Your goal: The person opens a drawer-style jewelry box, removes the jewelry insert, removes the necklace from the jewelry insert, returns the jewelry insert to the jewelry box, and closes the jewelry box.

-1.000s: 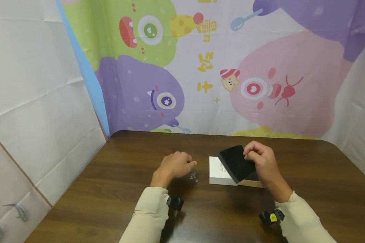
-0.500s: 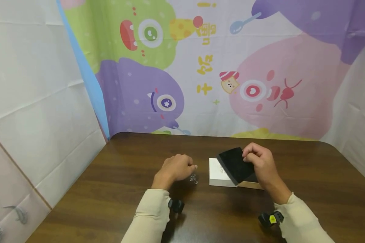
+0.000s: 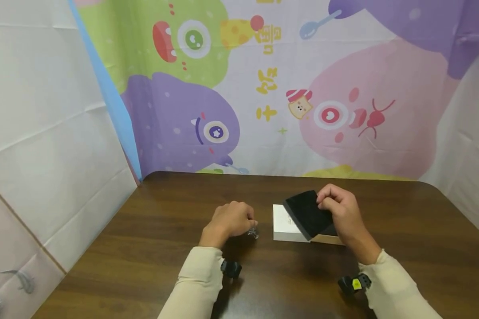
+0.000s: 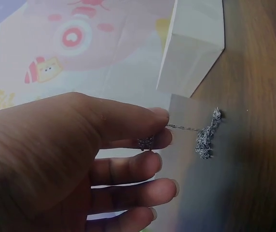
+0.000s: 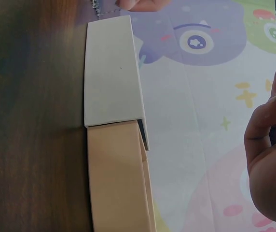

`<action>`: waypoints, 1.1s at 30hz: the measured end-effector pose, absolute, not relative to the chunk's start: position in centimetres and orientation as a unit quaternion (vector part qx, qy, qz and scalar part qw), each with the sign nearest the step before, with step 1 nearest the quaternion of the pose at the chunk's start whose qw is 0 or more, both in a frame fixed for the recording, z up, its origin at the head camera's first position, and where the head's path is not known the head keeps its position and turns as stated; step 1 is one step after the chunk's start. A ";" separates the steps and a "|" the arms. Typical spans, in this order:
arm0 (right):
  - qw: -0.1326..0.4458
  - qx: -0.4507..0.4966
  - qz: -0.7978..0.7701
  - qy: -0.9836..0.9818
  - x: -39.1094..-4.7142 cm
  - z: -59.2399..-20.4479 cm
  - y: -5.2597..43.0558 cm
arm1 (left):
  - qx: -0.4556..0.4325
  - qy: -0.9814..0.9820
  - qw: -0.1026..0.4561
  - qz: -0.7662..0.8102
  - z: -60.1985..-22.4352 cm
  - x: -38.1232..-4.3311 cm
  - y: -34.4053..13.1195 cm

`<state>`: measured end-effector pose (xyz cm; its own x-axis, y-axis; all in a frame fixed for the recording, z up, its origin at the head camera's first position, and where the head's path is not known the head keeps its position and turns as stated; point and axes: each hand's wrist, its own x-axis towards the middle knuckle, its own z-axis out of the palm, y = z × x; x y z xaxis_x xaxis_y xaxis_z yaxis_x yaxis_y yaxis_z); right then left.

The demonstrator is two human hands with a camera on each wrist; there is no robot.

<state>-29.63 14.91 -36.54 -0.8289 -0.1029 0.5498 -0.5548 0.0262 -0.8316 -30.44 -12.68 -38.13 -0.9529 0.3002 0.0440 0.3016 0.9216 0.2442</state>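
Note:
My left hand [image 3: 231,219] pinches one end of a thin silver chain [image 4: 204,142] between thumb and forefinger; the other fingers are loosely bent. A strand runs from the fingertips to the rest of the chain, bunched in a small heap on the table. My right hand [image 3: 345,215] holds a flat black piece [image 3: 309,215], soft-looking with a grey edge, by its corner. It is tilted over a white box [image 3: 281,226], whose tan inner drawer [image 5: 118,179] is slid partly out to the right. The black piece hides part of both.
Under everything is a dark brown wooden table [image 3: 143,261]. A cartoon-printed cloth [image 3: 263,146] hangs along its far edge, and a white panel [image 3: 48,110] stands at the left. Each sleeved forearm carries a small black wrist camera [image 3: 231,268].
My left fingertips have come down to the chain and taken hold of its end. The right hand keeps the black piece nearly in place above the box.

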 end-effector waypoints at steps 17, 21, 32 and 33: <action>0.165 0.238 0.658 -0.695 -29.6 -36.7 14.8 | -0.151 -0.982 -0.009 -0.117 -38.5 -30.4 -12.8; 0.166 0.238 0.655 -0.698 -29.6 -36.6 14.8 | -0.154 -0.980 -0.011 -0.126 -38.5 -30.5 -12.7; 0.178 0.235 0.642 -0.708 -29.6 -36.6 14.9 | -0.167 -0.977 -0.009 -0.136 -38.3 -30.3 -12.2; 0.178 0.234 0.642 -0.708 -29.6 -36.6 14.9 | -0.168 -0.976 -0.009 -0.136 -38.3 -30.3 -12.2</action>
